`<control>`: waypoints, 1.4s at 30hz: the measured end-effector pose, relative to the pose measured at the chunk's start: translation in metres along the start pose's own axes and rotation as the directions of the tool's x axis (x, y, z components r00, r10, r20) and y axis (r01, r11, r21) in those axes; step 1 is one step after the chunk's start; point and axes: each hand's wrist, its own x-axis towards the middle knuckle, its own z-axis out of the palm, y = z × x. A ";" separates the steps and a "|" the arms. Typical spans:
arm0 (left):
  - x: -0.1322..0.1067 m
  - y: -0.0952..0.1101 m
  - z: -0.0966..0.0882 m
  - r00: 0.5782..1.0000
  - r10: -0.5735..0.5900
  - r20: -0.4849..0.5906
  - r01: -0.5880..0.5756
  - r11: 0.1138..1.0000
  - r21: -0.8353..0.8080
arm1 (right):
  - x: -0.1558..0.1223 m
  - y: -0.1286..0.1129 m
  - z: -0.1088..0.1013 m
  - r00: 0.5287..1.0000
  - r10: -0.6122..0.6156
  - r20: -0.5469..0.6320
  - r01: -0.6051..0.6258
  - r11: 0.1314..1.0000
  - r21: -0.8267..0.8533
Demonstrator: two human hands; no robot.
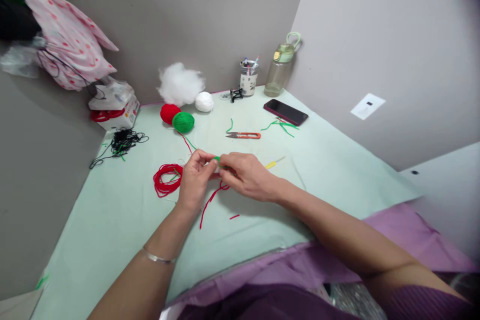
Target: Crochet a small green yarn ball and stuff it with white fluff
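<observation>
Over the middle of the table, my left hand (195,175) and my right hand (245,172) meet at a small green and white yarn piece (217,159). Both hands are closed, with fingertips pinching it from either side; most of the piece is hidden. Red yarn (208,203) trails onto the table below my fingers. Left of my left hand lies a loose coil of red yarn (167,180). A yellow-handled crochet hook (275,163) rests on the table just beyond my right wrist. Orange thread snips (243,135) lie farther back.
Red (170,113), green (183,122) and white yarn balls (204,102) sit near white stuffing (180,83). A phone (286,112), a pen cup (249,78) and a water bottle (279,70) stand or lie at the back right. Tangled black yarn (125,142) is at the left edge.
</observation>
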 end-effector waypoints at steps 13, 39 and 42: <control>-0.005 0.005 0.005 0.997 -0.061 0.037 0.062 0.997 -0.053 | 0.008 0.016 0.005 0.943 0.313 -0.117 -0.284 0.935 0.210; 0.001 0.007 -0.001 0.978 -0.197 0.069 0.202 0.976 -0.086 | 0.008 0.021 0.006 0.999 0.019 -0.030 -0.020 0.999 -0.032; 0.000 0.007 0.000 0.980 -0.176 0.097 0.185 0.978 -0.094 | 0.008 0.018 0.005 0.978 0.209 -0.023 -0.202 0.963 0.179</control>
